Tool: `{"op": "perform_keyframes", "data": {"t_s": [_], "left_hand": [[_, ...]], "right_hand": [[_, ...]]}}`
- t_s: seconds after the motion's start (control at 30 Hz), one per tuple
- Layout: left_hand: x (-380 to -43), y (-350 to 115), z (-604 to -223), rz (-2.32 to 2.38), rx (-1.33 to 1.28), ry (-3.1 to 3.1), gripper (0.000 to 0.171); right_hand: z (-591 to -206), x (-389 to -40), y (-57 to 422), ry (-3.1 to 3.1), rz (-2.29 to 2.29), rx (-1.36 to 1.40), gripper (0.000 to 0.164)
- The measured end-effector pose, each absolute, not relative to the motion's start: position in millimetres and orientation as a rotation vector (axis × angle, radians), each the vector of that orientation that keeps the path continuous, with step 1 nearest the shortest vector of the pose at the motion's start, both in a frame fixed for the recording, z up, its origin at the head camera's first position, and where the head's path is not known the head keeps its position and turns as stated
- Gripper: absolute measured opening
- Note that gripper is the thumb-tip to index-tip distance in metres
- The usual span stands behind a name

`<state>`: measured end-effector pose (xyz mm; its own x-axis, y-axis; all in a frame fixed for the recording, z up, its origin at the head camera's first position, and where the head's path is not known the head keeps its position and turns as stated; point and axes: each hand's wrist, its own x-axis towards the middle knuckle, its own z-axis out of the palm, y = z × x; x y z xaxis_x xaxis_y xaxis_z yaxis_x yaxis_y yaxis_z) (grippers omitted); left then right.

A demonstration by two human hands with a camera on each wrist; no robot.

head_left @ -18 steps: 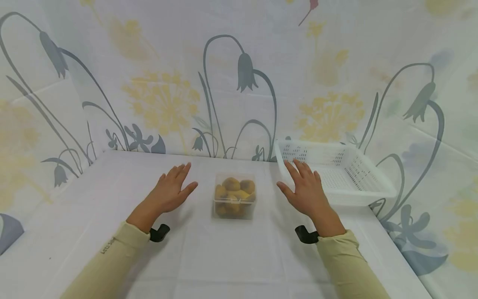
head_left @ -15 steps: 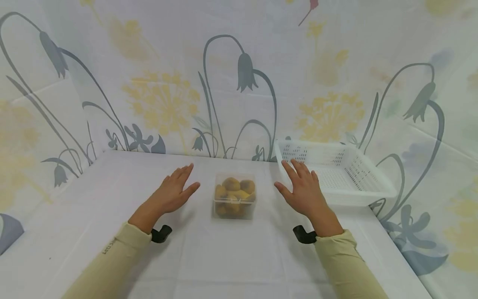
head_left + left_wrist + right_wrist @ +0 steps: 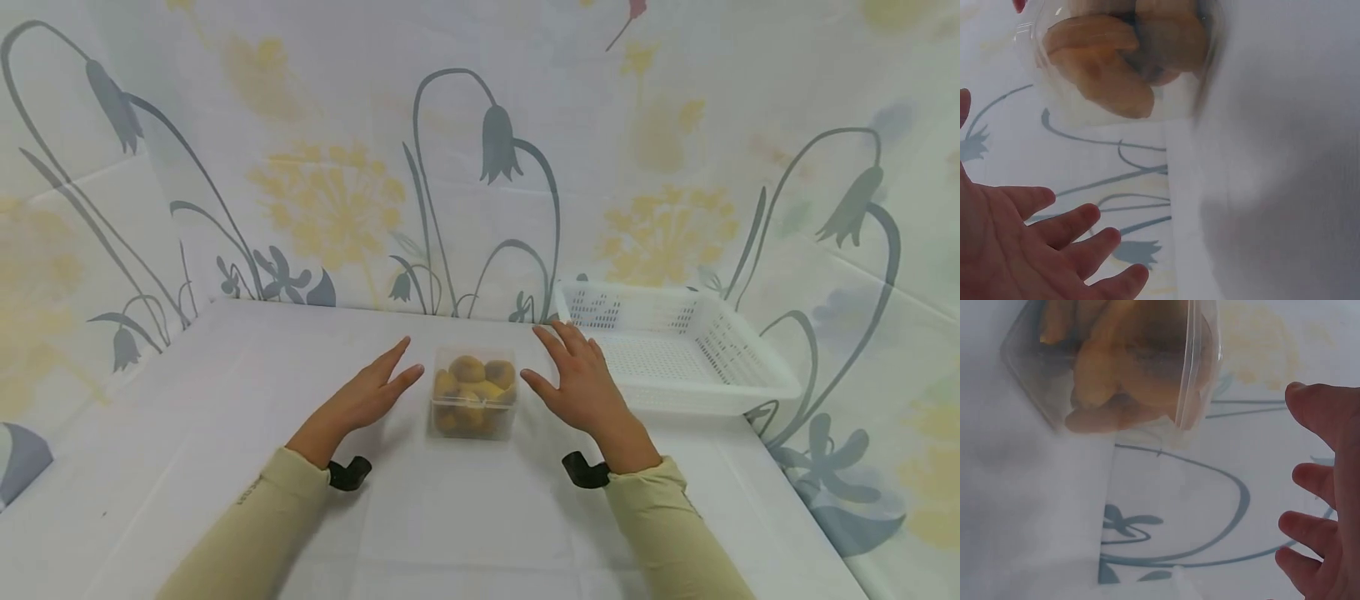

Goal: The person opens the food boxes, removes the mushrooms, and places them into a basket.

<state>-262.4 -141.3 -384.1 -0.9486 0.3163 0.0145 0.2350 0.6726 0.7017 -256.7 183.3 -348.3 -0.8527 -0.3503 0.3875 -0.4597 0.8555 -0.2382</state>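
Observation:
A clear plastic box (image 3: 472,423) with a lid stands on the white table between my hands. Several yellow-brown rounded pieces (image 3: 468,369), like fruit or pastries, fill it; their kind is not plain. On its left side my left hand (image 3: 363,396) hovers with fingers extended and holds nothing. My right hand (image 3: 581,387) is on the other side, fingers spread, also holding nothing. In the left wrist view the box (image 3: 1175,94) shows beyond the left fingers (image 3: 1072,228), with a gap between. The right wrist view likewise shows the box (image 3: 1041,381) apart from the right fingers (image 3: 1310,531).
A white perforated plastic basket (image 3: 720,392) sits at the back right of the table, behind my right hand. White cloth (image 3: 465,517) covers the table. A curtain with flower prints (image 3: 498,142) hangs along the back and sides.
Both hands have moved inward toward the box, the left going right and the right going left. The box and basket have stayed in place.

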Motion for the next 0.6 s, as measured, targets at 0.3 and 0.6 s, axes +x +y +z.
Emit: {"op": "perform_keyframes", "data": {"t_s": [0.3, 0.6], "left_hand": [[-265.7, -131.0, -391.4, 1.22, 0.418, 2.681, 0.081], [-267.9, -123.8, -396.1, 1.278, 0.411, 2.608, 0.081]], "right_hand": [[-355.8, -261.5, 171.6, -2.677, 0.473, 0.706, 0.066], [-360.6, -264.4, 164.1, -2.678, 0.495, 0.753, 0.066]]}}
